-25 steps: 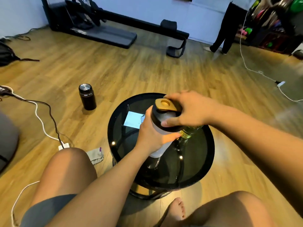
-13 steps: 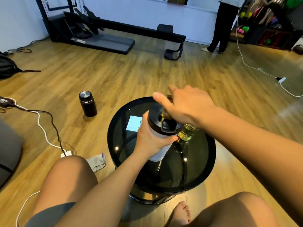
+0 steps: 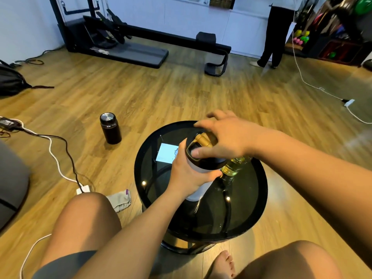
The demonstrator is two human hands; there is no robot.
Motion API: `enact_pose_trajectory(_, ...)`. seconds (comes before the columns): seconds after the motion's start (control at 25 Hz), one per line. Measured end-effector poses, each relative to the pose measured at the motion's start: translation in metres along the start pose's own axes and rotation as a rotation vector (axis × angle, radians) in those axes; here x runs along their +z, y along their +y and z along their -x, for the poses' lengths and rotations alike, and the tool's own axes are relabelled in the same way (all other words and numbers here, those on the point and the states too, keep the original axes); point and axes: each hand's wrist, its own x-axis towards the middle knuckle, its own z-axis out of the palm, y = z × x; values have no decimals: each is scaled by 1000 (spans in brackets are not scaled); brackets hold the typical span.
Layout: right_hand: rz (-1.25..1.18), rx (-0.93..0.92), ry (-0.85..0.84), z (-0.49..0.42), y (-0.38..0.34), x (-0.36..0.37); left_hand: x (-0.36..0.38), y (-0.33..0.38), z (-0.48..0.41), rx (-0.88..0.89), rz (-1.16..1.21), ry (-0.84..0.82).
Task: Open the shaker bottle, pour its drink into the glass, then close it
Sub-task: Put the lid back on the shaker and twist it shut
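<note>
- Since half a second ago, the gold cap [image 3: 203, 139] has tipped up under the right hand [image 3: 227, 137], which clasps the lid [image 3: 209, 161].
- The left hand [image 3: 187, 174] grips the near-upright shaker bottle [image 3: 196, 195]; the glass [image 3: 235, 168] stands just to its right.

The bottle [image 3: 196, 195] has a pale body, a black lid [image 3: 209, 161] and a gold cap [image 3: 203, 139]. It leans slightly over the table [image 3: 263, 178]. The left hand [image 3: 189, 176] grips its body and the right hand [image 3: 227, 137] clasps the lid from above. The glass [image 3: 234, 168], holding yellowish liquid, stands just to its right, partly hidden.
</note>
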Motion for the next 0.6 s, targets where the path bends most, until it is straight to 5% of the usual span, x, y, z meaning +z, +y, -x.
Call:
enact_pose_trajectory(0.16, 174, 20, 152, -2, -10, 13, 1, -4, -1, 12, -33, 23)
enact_pose_trajectory(0.32, 54, -64, 22, -5, -11, 3, 1, -6, -3, 1, -15, 26)
enact_pose_trajectory(0.48, 193, 76, 145, -8, -15, 12, 1, -5, -2, 13, -26, 29)
enact_pose_trajectory(0.6, -8, 3, -6, -8, -11, 2, -1, -3, -2, 8, -24, 17)
